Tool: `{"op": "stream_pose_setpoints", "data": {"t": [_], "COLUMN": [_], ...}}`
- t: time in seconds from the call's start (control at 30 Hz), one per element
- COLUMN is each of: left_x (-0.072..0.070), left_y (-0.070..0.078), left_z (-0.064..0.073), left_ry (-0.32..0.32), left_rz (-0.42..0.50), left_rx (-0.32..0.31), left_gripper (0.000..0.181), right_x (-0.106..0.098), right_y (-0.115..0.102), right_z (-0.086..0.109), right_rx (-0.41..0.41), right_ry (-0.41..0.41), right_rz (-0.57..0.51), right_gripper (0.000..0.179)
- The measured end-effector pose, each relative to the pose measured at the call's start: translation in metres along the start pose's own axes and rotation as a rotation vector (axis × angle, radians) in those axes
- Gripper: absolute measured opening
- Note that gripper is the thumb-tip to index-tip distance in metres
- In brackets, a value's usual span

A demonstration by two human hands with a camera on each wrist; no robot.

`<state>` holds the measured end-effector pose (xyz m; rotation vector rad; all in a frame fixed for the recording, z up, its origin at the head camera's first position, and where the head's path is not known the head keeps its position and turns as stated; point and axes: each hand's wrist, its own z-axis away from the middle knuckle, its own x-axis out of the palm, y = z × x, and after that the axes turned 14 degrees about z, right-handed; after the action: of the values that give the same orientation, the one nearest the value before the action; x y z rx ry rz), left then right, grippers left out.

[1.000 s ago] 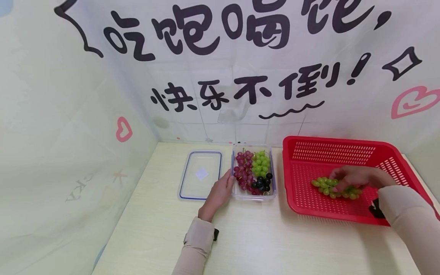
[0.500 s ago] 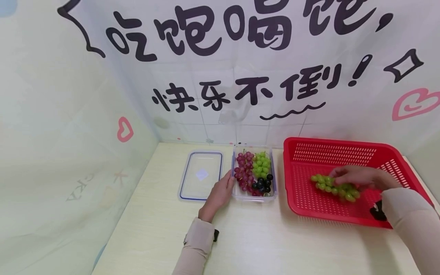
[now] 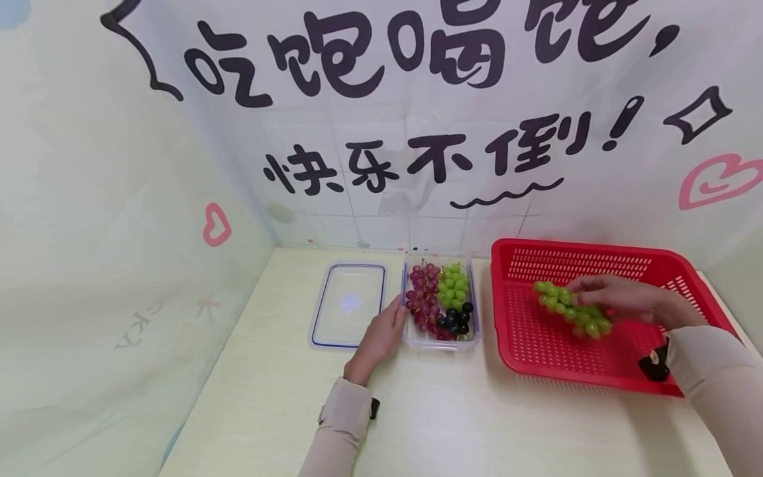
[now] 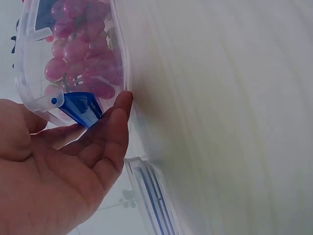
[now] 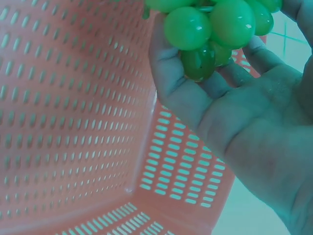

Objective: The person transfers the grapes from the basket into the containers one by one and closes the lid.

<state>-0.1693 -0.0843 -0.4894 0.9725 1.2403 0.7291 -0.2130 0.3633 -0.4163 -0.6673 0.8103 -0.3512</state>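
A bunch of green grapes (image 3: pixel 569 309) hangs from my right hand (image 3: pixel 634 301), whose fingers curl round it above the red basket; in the right wrist view several of its grapes (image 5: pixel 232 22) sit against the fingers. My left hand (image 3: pixel 381 334) holds the left side of a clear plastic food container (image 3: pixel 441 345), fingers bent at its blue latch (image 4: pixel 82 107) and lower edge. Inside the container lie red grapes (image 3: pixel 424 298) on the left, a green bunch (image 3: pixel 454 285) at the back right and black grapes (image 3: pixel 456 320) at the front right.
The red plastic basket (image 3: pixel 507 344), with slotted walls, stands on the right of the pale wooden table (image 3: pixel 453 417). A clear lid with a blue seal (image 3: pixel 348 318) lies flat left of the container. A printed sheet (image 3: pixel 369 218) hangs behind.
My right hand has lifted the green grapes off the basket floor and moved slightly back and left with them. The left hand and the container have stayed in place.
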Motion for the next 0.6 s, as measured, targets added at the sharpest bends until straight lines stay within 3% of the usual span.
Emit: {"op": "stream_pose_setpoints", "data": {"t": [0.2,0.6], "left_x": [0.001,0.001], "left_y": [-0.001,0.001], "left_z": [0.0,0.0], "left_ry": [0.004,0.007], "left_rz": [0.007,-0.003], "left_rx": [0.002,0.002], "left_gripper": [0.051,0.051], "right_x": [0.0,-0.001], "right_y": [-0.006,-0.023], "right_z": [-0.002,-0.002], "right_rx": [0.001,-0.007], "right_ry": [0.017,0.083], "right_rz": [-0.063,-0.153], "right_gripper": [0.059,0.039]}}
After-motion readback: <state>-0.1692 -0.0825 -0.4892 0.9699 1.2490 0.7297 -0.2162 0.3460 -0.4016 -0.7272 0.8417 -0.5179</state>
